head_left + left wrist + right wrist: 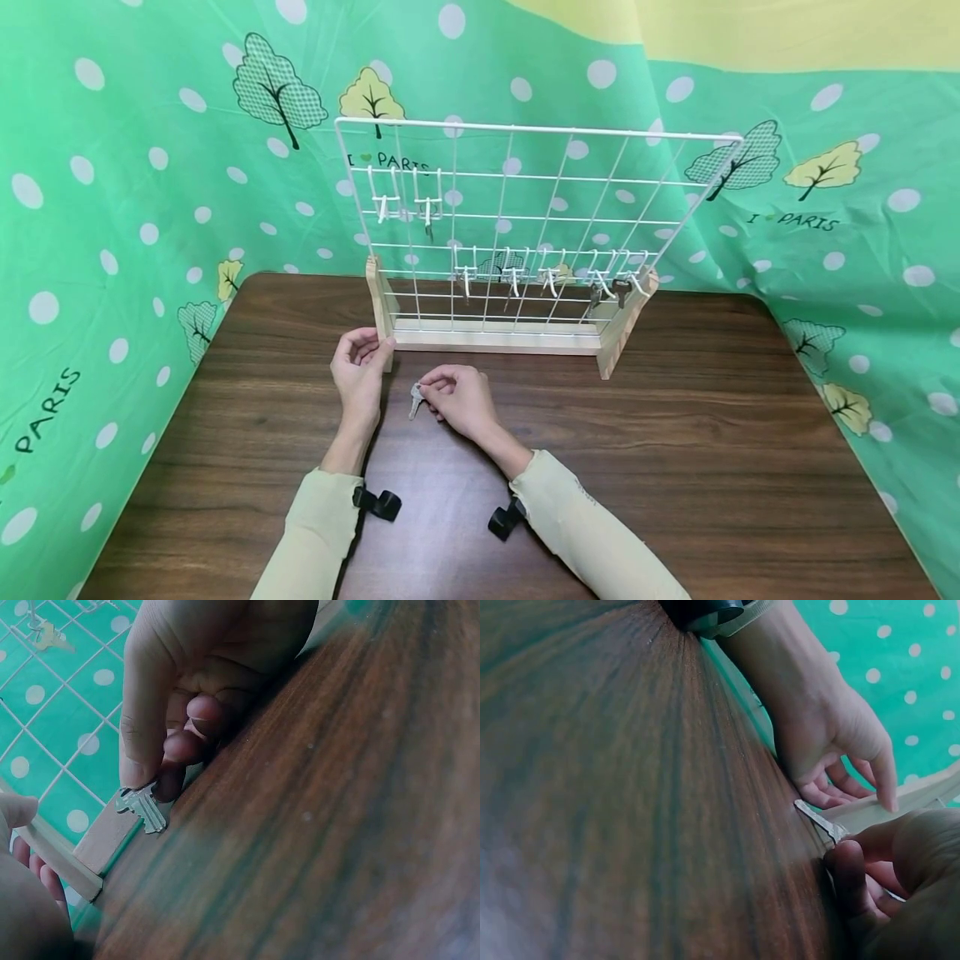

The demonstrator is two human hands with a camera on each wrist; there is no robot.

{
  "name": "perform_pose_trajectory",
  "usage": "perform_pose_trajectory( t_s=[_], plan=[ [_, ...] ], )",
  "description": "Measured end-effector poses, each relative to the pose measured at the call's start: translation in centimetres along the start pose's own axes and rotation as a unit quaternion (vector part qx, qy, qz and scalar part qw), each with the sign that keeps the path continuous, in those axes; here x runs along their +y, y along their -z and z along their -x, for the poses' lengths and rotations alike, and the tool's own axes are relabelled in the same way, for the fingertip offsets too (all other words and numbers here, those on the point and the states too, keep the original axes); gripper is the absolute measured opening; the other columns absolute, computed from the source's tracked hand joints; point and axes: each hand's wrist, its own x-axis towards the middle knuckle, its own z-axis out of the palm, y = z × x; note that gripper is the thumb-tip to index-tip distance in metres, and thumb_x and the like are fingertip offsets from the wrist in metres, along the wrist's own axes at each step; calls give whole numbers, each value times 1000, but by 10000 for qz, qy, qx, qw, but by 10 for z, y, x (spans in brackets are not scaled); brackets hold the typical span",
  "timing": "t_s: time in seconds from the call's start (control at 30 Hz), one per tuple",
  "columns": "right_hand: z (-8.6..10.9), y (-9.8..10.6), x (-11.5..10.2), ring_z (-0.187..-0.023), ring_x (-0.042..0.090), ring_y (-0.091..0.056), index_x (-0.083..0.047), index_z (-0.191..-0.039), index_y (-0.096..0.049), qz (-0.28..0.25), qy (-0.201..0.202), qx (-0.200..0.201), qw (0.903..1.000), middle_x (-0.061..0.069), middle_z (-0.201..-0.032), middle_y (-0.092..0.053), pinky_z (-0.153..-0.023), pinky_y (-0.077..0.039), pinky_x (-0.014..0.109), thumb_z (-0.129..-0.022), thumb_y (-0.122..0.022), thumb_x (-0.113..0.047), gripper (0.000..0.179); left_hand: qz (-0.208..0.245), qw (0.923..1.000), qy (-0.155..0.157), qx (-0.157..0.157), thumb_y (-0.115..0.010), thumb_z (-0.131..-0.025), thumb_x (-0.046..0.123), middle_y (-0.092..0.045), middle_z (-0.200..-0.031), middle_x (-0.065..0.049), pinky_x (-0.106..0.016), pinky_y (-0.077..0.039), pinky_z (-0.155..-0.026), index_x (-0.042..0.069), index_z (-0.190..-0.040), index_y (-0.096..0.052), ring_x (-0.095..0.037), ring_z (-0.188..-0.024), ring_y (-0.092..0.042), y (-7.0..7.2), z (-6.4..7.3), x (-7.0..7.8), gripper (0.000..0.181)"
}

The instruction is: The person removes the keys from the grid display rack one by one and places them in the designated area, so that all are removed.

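Observation:
My right hand pinches a silver key by its head between thumb and fingertips, low over the table. In the left wrist view the key's toothed blade points down and away from the thumb. Just left of it, my left hand grips the left wooden foot of a white wire grid rack. Its thumb lies along the front of that foot, with the fingers curled on the outer side, as the right wrist view shows.
White hooks hang on the grid in two rows, several with keys on them. A wooden crossbar joins the feet. The brown wood-grain table is backed by a green dotted cloth.

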Motion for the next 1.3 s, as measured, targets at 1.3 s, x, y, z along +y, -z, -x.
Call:
perform_pose_trajectory(
  t_s=[1.3],
  plan=[
    [-4, 5, 4, -49, 2, -63, -4, -100, -84, 714, 396, -159, 9965, -8, -67, -69, -47, -55, 22, -90, -77, -2, 12, 6, 10000, -7, 15, -79, -86, -17, -70, -95, 2, -18, -56, -80, 4, -102, -70, -10, -88, -68, 0, -1, -2, 27]
  ],
)
